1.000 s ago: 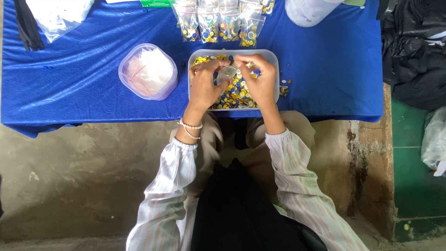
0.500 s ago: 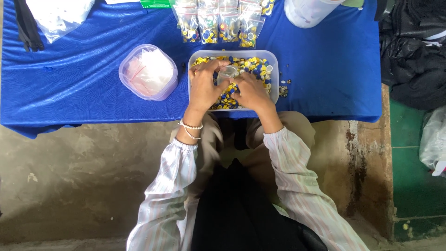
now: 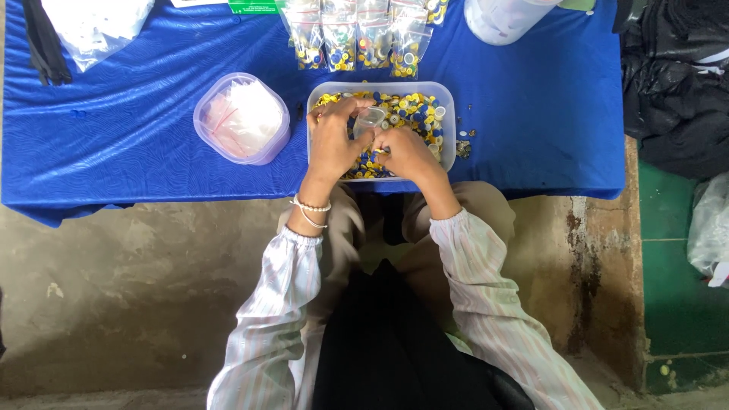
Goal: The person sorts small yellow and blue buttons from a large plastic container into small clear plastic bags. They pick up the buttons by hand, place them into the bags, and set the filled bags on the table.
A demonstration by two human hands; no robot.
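Observation:
A clear rectangular tub point(image 3: 449, 114) full of small yellow, blue and white buttons point(image 3: 414, 110) sits on the blue cloth in front of me. My left hand point(image 3: 332, 140) is inside the tub and holds a small clear plastic bag point(image 3: 370, 119) by its mouth. My right hand point(image 3: 406, 152) is low among the buttons at the tub's near side, fingers curled beside the bag; what it pinches is hidden.
A round lidded container point(image 3: 241, 118) with clear bags stands left of the tub. Several filled button bags point(image 3: 357, 34) lie in a row behind it. A white tub point(image 3: 505, 17) is at the back right, loose buttons point(image 3: 463, 144) beside the tub, dark bags point(image 3: 676, 83) on the right.
My right hand has dropped from the bag's mouth to the buttons at the near side of the tub. My left hand still holds the small bag in place.

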